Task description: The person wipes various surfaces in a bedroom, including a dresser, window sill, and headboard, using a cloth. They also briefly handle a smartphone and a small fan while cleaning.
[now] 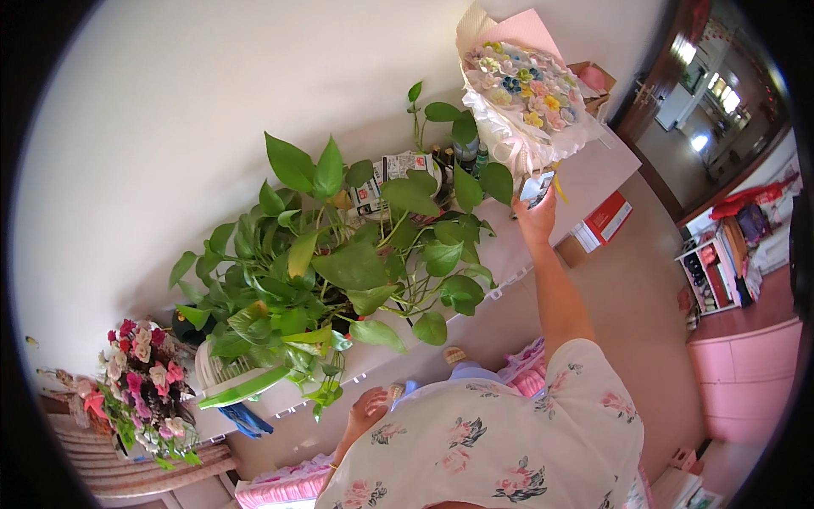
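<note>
My right hand (pixel 537 219) reaches out over the white cabinet top and grips a smartphone (pixel 537 189) whose screen faces up. Just beyond the phone stands a large bouquet of pale, yellow and blue flowers (pixel 524 89) in pink and white wrapping. Lower down, my left hand (pixel 369 407) hangs beside my body with loosely bent fingers, and I see nothing in it. A broad-leaved pothos plant (pixel 350 267) spreads across the middle of the cabinet top (pixel 601 165); its leaves hide its pot and part of the things behind it.
Left of the plant are a white and green electric fan head (pixel 241 382) and a bunch of pink and white flowers (pixel 149 382). Bottles (pixel 481 159) stand behind the leaves. A red and white box (pixel 601 219) sits by the cabinet's front. A dark-framed doorway (pixel 661 95) is at the right.
</note>
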The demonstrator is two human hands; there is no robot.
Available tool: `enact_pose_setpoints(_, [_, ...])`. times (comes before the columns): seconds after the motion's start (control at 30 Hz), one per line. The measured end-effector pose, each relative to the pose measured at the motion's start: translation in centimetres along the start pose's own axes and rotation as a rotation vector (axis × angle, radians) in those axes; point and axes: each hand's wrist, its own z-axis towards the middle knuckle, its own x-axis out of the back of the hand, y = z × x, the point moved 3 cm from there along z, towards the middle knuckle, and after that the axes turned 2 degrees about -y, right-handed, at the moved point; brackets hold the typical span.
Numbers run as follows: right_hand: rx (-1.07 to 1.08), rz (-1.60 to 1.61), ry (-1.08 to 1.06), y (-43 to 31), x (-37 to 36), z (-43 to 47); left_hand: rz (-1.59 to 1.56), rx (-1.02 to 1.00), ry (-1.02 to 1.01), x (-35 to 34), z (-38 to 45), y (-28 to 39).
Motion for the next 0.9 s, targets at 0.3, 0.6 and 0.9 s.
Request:
enact_pose_setpoints(0.3, [0.098, 0.051, -0.088, 1.6, -0.1, 0.0, 0.052, 0.026, 0.087, -3.1, 1.2, 1.6])
enact_pose_setpoints(0.6, [0.022, -0.021, -0.088, 3.1, -1.8, -0.6, 0.008, 0.056, 0.062, -3.8, 1.0, 1.5])
enact_pose_setpoints(0.9, [0.049, -0.110, -0.144, 3.0, 0.1, -1.0, 0.040, 0.018, 0.069, -4.0, 1.3, 1.1])
